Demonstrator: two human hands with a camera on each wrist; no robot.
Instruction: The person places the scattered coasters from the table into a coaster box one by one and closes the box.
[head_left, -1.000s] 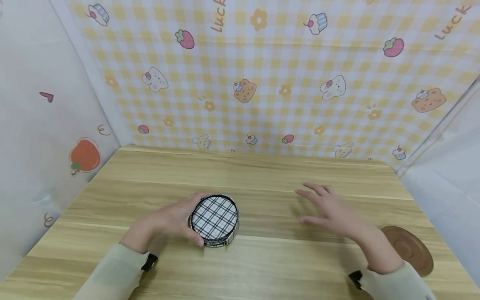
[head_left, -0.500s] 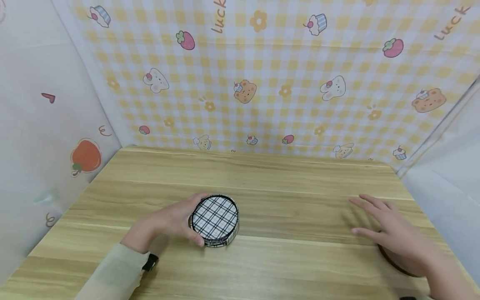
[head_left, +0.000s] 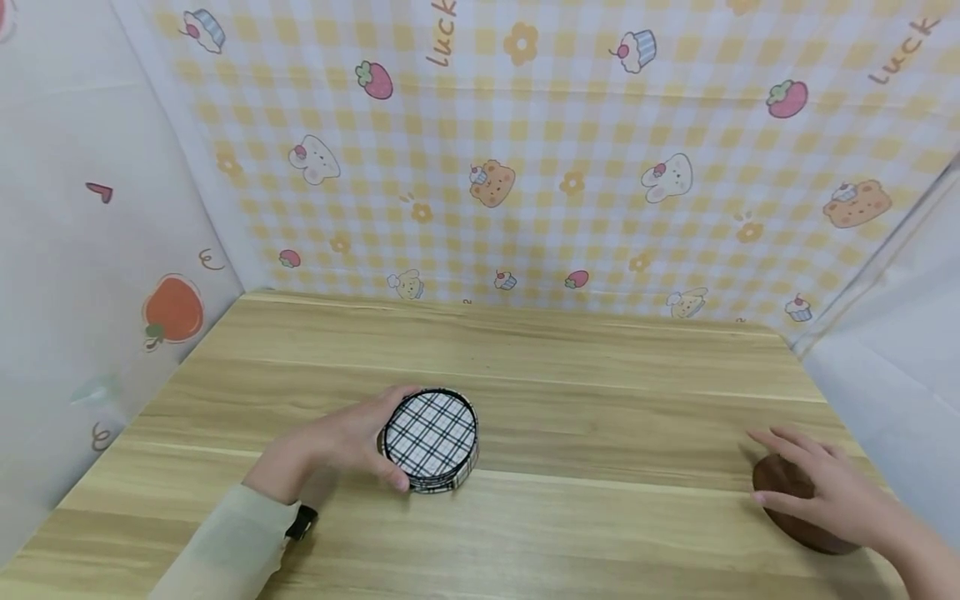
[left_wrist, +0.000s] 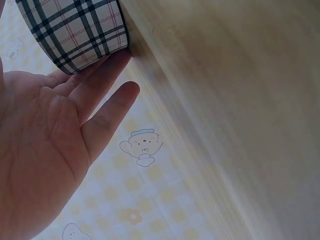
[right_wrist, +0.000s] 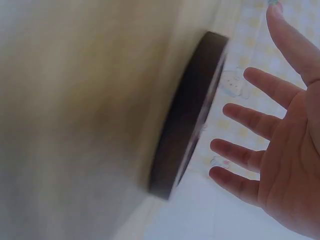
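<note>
near the middle of the desk (head_left: 570, 392), a little toward its front edge and left of centre, sits the plaid round tin (head_left: 431, 440), and my left hand (head_left: 337, 446) cups it from the left. the thumb curls round its near side in the head view, while the left wrist view shows my fingers (left_wrist: 107, 75) lying fairly straight along its wall. so it is a loose bracing hold, not a squeeze. my right hand (head_left: 832, 492) is down by the desk's front right corner, fingers spread and straight, hovering over the dark brown round lid (head_left: 795, 508). the right wrist view shows a gap between fingertips (right_wrist: 235, 145) and lid, so it has hold of nothing.

i judge the tin to be light and stiff, probably card or thin metal under a printed wrap, with a smooth side that could slide in a weak grip. it is best taken across its width, thumb on one side and fingers opposite, low on the wall.

the lid looks thin, rigid and flat on the wood, so there is little to get under. i'd expect to pinch its rim from above with spread fingertips, or drag it to the desk edge to lift it. neither piece seems fragile, though a hard squeeze might dent the tin's wall.
</note>
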